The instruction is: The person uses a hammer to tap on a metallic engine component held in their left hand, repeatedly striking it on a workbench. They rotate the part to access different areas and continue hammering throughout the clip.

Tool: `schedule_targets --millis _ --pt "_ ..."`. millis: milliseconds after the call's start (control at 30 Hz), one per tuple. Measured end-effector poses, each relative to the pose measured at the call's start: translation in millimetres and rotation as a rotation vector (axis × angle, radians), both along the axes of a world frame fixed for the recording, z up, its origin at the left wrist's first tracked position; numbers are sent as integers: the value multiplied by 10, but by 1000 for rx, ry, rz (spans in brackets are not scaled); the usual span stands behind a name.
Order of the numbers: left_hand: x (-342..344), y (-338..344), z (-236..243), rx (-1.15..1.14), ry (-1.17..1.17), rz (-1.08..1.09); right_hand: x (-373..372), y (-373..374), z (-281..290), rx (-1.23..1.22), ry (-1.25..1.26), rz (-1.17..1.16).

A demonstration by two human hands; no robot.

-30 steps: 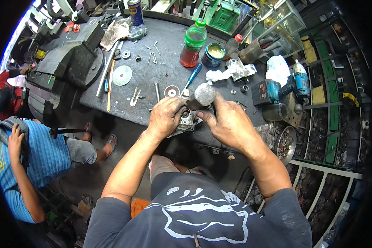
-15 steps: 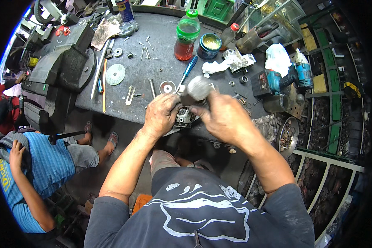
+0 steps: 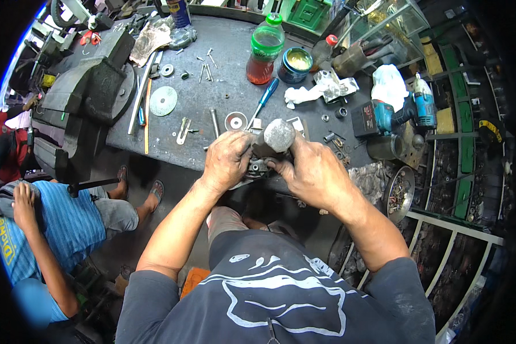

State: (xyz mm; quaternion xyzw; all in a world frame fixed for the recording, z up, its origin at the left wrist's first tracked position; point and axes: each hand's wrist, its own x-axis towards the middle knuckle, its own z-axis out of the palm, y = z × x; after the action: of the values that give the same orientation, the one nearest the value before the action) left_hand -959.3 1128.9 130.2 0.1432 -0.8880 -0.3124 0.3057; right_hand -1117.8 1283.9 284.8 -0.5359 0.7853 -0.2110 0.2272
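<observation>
- Both hands are wrapped round the same job right in the middle of the frame: my left hand [image 3: 226, 160] is pressed shut on the small grey metal assembly [image 3: 257, 167], steadying it at the near edge of the bench [image 3: 235, 74].
- My right hand [image 3: 311, 172] has its grip closed on the same assembly from the right, fingers curled in under the rounded grey metal head [image 3: 278, 135] that sits on top of it. Can't tell from here whether that head is a separate hammer or part of the piece.
- What's changed: a second ago the rounded head sat a bit higher and further right, with my hands more spread apart. Now both hands are bunched tight together and the head is right down over the part. My read is that the fiddly bit is being seated, not finished yet.
- Just above my hands: a blue-handled screwdriver [image 3: 265, 102], a round washer-like disc [image 3: 235, 121], and a loose steel pin [image 3: 214, 123].
- Further up: a green-capped bottle of red liquid [image 3: 264, 53] and an open blue tin [image 3: 296, 63].
- Right of frame: a teal cordless drill [image 3: 404, 110] beside a white rag [image 3: 389, 85].
- Left of frame: the big bench vise [image 3: 86, 97], with another person in a blue striped shirt [image 3: 51, 229] sitting below it.
</observation>
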Motion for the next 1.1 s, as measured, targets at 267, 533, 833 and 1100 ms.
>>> schedule_targets --millis 267,533,833,1100 --pt "-3 -8 9 -6 -18 -10 -13 30 -101 -26 -23 -33" --pt "106 -82 105 367 176 211 -221 761 -141 -149 -164 -355" --pt "487 -1363 -554 -99 -729 619 -938 822 -1546 96 208 -503" --pt "782 -1285 -679 -78 -628 608 -862 744 -1916 108 319 -529"
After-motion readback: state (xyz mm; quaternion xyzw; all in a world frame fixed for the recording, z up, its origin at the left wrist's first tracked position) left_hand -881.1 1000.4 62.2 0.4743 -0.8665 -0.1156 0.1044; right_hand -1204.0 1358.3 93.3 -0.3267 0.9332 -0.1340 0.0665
